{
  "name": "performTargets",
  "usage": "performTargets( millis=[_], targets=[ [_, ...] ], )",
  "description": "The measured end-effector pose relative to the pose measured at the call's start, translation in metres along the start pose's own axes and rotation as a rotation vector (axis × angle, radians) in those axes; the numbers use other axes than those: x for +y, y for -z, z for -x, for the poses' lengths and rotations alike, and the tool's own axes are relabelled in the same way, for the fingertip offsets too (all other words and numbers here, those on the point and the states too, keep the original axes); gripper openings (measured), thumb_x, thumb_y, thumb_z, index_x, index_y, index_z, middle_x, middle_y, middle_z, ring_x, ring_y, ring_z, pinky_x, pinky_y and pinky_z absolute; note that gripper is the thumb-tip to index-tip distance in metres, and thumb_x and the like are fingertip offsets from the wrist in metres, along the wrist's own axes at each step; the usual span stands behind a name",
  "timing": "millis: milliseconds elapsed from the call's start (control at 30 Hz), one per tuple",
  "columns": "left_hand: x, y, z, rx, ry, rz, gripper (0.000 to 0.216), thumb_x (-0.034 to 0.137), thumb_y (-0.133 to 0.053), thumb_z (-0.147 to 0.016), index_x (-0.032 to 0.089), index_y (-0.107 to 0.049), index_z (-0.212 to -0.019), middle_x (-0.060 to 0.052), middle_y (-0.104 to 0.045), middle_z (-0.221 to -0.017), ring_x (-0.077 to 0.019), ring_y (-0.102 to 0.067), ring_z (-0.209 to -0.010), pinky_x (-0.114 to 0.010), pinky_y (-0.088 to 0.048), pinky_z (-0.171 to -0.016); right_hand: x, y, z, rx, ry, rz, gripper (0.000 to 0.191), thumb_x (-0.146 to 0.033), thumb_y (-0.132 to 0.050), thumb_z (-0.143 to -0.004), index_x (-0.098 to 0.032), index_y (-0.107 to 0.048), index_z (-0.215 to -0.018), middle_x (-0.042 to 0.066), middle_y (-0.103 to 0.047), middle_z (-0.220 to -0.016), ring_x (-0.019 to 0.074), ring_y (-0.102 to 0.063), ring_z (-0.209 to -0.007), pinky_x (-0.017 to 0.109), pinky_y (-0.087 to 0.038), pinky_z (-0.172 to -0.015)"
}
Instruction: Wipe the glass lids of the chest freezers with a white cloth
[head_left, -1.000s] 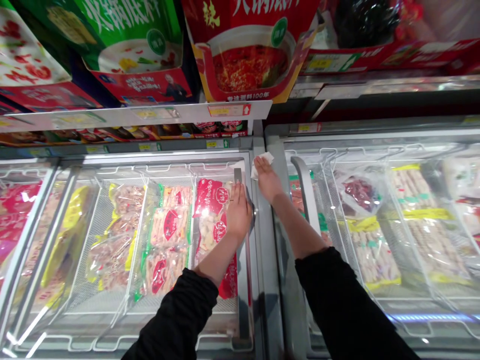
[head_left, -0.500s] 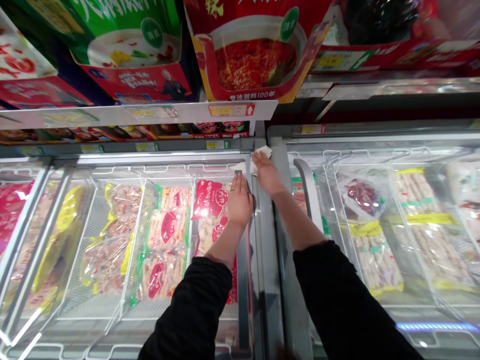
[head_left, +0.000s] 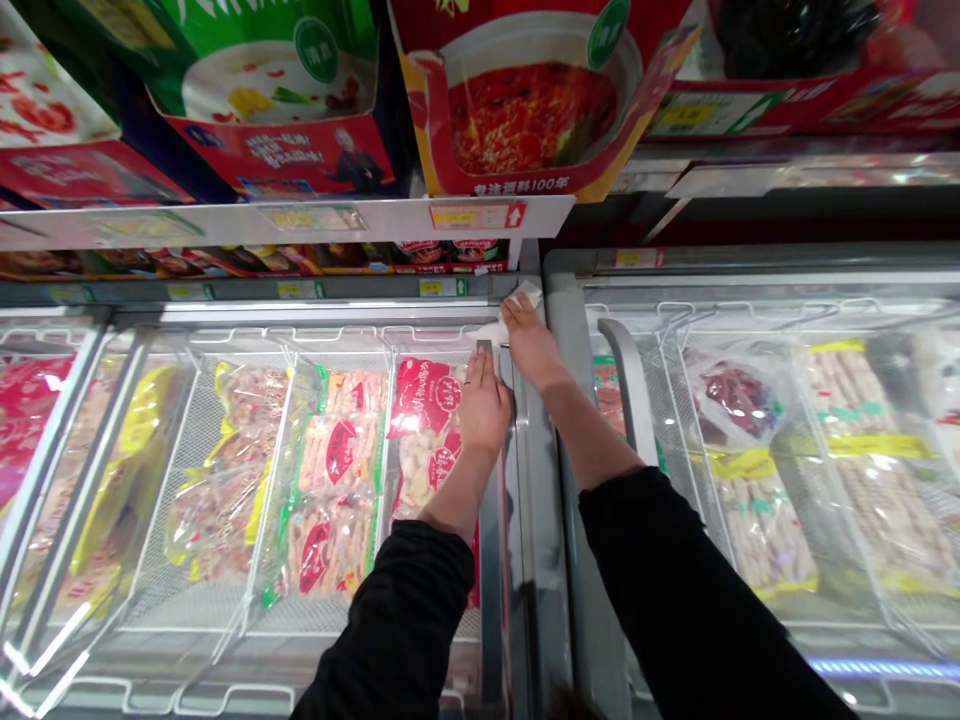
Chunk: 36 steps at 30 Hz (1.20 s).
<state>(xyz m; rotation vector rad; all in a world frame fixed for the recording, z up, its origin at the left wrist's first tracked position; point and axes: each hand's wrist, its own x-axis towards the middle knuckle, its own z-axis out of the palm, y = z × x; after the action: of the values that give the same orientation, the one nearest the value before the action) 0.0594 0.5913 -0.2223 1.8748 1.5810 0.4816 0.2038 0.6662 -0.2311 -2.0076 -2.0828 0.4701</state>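
Note:
My right hand [head_left: 531, 345] presses a white cloth or wipe [head_left: 492, 332] against the back corner of the freezer frame [head_left: 551, 480], its fingers lying over the cloth. Crumpled white edges stick out on both sides of the fingertips. Just left and nearer to me, my left hand [head_left: 484, 405] lies with fingers stretched out at the top of the dark grey handle strip [head_left: 490, 600] on the glass lid. Nothing shows in that hand; its palm side is hidden. Beneath the glass by my left hand are red-and-white frozen food bags [head_left: 425, 398].
A white shelf edge [head_left: 300, 222] with price tags overhangs the freezer's back, bearing a red soup-base box [head_left: 525, 120] and a green packet [head_left: 277, 60]. A curved grey handle [head_left: 628, 385] rises on the right freezer. White wire dividers [head_left: 270, 480] separate the bagged food.
The view has shifted slightly, moving the scene a little to the right. My right hand and the cloth have slid slightly leftward along the corner; my left hand stays at the handle strip.

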Motion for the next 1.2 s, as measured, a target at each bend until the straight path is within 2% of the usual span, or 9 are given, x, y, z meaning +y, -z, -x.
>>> performTargets(
  millis=[133, 233, 433, 533, 667, 767, 967, 1100, 1200],
  targets=[
    [0.0, 0.001, 0.0, 0.013, -0.007, 0.004, 0.061, 0.01, -0.044, -0.1, 0.016, -0.051, -0.16, -0.012, -0.052, -0.169, -0.0249, -0.038, -0.163, -0.046, -0.035, -0.136, -0.018, -0.003, -0.013, -0.087, 0.043, 0.077, 0.057, -0.001, -0.037, -0.101, 0.003, -0.056, -0.154, 0.024, -0.054, -0.164, 0.028, -0.042, -0.16, 0.042, -0.036, -0.134],
    [-0.001, 0.001, 0.001, 0.014, -0.013, 0.005, 0.059, 0.011, -0.043, -0.1, 0.013, -0.052, -0.159, -0.014, -0.053, -0.168, -0.0253, -0.04, -0.163, -0.046, -0.035, -0.136, -0.026, -0.006, -0.011, -0.121, 0.05, 0.1, 0.056, 0.001, -0.04, -0.099, 0.007, -0.056, -0.152, 0.028, -0.052, -0.163, 0.0315, -0.047, -0.157, 0.044, -0.041, -0.13],
    [-0.001, 0.002, 0.001, 0.017, -0.011, 0.041, 0.061, 0.011, -0.043, -0.1, 0.015, -0.051, -0.16, -0.013, -0.052, -0.168, -0.0252, -0.039, -0.163, -0.048, -0.034, -0.136, -0.027, -0.004, 0.007, -0.125, 0.044, 0.111, 0.058, 0.0, -0.041, -0.098, 0.0, -0.057, -0.154, 0.027, -0.055, -0.161, 0.0317, -0.054, -0.152, 0.043, -0.054, -0.119],
    [0.001, 0.002, 0.001, -0.001, 0.003, 0.028, 0.06, 0.01, -0.042, -0.1, 0.011, -0.051, -0.159, -0.015, -0.051, -0.169, -0.0254, -0.038, -0.163, -0.046, -0.033, -0.137, -0.028, -0.005, -0.004, -0.089, -0.026, 0.131, 0.063, 0.001, -0.036, -0.098, -0.003, -0.054, -0.157, 0.026, -0.049, -0.167, 0.0314, -0.057, -0.15, 0.039, -0.059, -0.112],
    [0.002, 0.004, 0.002, -0.007, 0.002, 0.012, 0.059, 0.012, -0.041, -0.102, 0.012, -0.05, -0.16, -0.014, -0.051, -0.169, -0.0247, -0.039, -0.163, -0.044, -0.032, -0.137, -0.031, -0.008, -0.027, -0.081, -0.096, 0.133, 0.057, 0.001, -0.033, -0.098, 0.001, -0.06, -0.149, 0.03, -0.061, -0.154, 0.033, -0.065, -0.141, 0.039, -0.061, -0.108],
    [0.004, 0.006, 0.002, -0.018, 0.002, 0.005, 0.059, 0.011, -0.042, -0.102, 0.011, -0.05, -0.16, -0.015, -0.05, -0.169, -0.0252, -0.039, -0.163, -0.045, -0.033, -0.137, -0.03, -0.006, -0.022, -0.113, -0.054, 0.118, 0.054, 0.002, -0.035, -0.099, 0.005, -0.062, -0.145, 0.031, -0.06, -0.155, 0.0325, -0.061, -0.146, 0.039, -0.056, -0.114],
    [0.004, 0.006, 0.001, -0.007, 0.017, 0.021, 0.058, 0.012, -0.042, -0.101, 0.012, -0.051, -0.159, -0.015, -0.052, -0.168, -0.0259, -0.04, -0.162, -0.047, -0.034, -0.136, -0.029, 0.002, 0.012, -0.184, 0.072, 0.111, 0.048, -0.001, -0.044, -0.099, 0.001, -0.067, -0.141, 0.026, -0.061, -0.157, 0.0276, -0.056, -0.151, 0.035, -0.049, -0.123],
    [0.002, 0.003, 0.002, 0.006, 0.0, 0.021, 0.059, 0.012, -0.042, -0.1, 0.011, -0.051, -0.159, -0.015, -0.053, -0.167, -0.0253, -0.04, -0.163, -0.046, -0.033, -0.136, -0.029, 0.004, -0.002, -0.176, 0.059, 0.121, 0.05, -0.002, -0.039, -0.1, 0.001, -0.066, -0.143, 0.027, -0.059, -0.157, 0.0313, -0.057, -0.148, 0.04, -0.052, -0.12],
    [0.0, 0.0, 0.002, 0.026, -0.016, 0.019, 0.06, 0.012, -0.043, -0.099, 0.015, -0.052, -0.159, -0.013, -0.054, -0.167, -0.0252, -0.041, -0.162, -0.047, -0.036, -0.136, -0.025, 0.007, -0.013, -0.066, 0.041, 0.139, 0.054, -0.004, -0.036, -0.102, -0.004, -0.061, -0.151, 0.024, -0.058, -0.16, 0.0351, -0.048, -0.156, 0.049, -0.051, -0.12]
  ],
)
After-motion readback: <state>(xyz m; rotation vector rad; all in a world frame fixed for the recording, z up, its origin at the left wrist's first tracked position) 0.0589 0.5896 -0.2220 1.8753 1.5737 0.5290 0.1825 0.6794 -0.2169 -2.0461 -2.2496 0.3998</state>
